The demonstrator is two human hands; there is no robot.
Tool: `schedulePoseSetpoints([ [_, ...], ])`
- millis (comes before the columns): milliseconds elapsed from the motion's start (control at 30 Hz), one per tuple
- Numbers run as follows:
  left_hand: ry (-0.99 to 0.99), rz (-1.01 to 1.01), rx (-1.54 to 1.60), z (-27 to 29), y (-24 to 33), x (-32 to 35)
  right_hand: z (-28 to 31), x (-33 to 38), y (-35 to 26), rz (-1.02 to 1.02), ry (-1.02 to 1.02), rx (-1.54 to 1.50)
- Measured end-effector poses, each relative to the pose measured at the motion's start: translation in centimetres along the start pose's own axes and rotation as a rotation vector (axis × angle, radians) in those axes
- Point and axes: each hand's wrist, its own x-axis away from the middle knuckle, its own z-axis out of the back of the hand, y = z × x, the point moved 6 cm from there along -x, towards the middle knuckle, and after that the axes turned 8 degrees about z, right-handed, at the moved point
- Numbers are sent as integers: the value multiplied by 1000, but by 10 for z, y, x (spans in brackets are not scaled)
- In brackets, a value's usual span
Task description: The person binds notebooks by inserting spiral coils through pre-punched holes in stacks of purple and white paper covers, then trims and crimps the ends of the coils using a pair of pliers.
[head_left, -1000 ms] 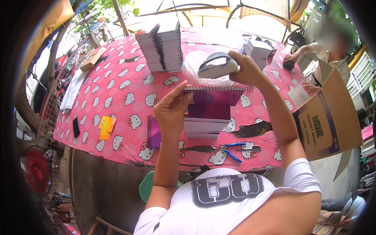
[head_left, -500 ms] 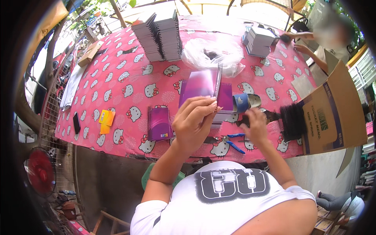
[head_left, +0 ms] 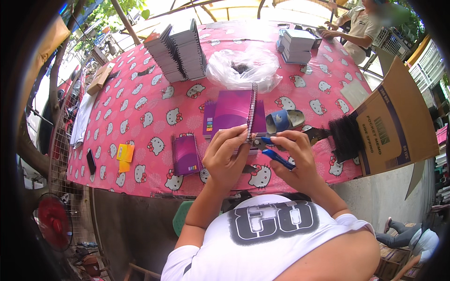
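My left hand (head_left: pixel 228 152) grips a purple notebook (head_left: pixel 232 107) near the lower end of its black spiral binding (head_left: pixel 252 108). Blue-handled pliers (head_left: pixel 278 158) are in my right hand (head_left: pixel 298 157), with their jaws right by the bottom end of the coil. Whether the jaws touch the wire I cannot tell. Beneath the held notebook lie more purple notebooks (head_left: pixel 209 122), partly hidden. A small pile of purple notebooks (head_left: pixel 185 154) rests to the left of my left hand. Just beyond the pliers sits a blue and grey slide sandal (head_left: pixel 282 121).
Tall notebook stacks (head_left: pixel 187 51) stand at the back, beside a clear plastic bag (head_left: pixel 243 70) holding dark coils. Black spiral coils (head_left: pixel 344 140) lie against a cardboard box (head_left: pixel 389 126) at right. Yellow pads (head_left: pixel 125 154) and a phone (head_left: pixel 91 161) lie at left. Another person (head_left: pixel 358 30) works at the far right.
My right hand has picked up the pliers from the table and brought them left to the coil's end. The held notebook has lowered and now shows its cover more fully.
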Motion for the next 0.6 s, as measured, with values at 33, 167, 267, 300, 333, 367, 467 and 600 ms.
schedulePoseSetpoints([
  [33, -5, 6, -5, 1, -1, 1, -3, 1, 1, -17, -21, -8],
  [167, 10, -41, -7, 3, -4, 5, -22, 16, 34, -507, -207, -764],
  [267, 4, -185, 30, 10, 3, 3, -43, 24, 38, -728, -263, -1359],
  [300, -5, -218, -22, 14, 1, 4, -47, 28, 37, -664, -259, -1262],
  [333, -13, -251, -74, 21, -3, 4, -48, 32, 35, -600, -255, -1164],
  [367, 74, -212, -99, 39, -11, 2, -45, 37, 33, -598, -297, -1016],
  [467, 444, -73, -171, 126, -24, -11, -50, 80, 64, -112, -274, -62],
  [600, 458, -145, -216, 178, -18, -38, -78, 142, 92, -117, -448, 170],
])
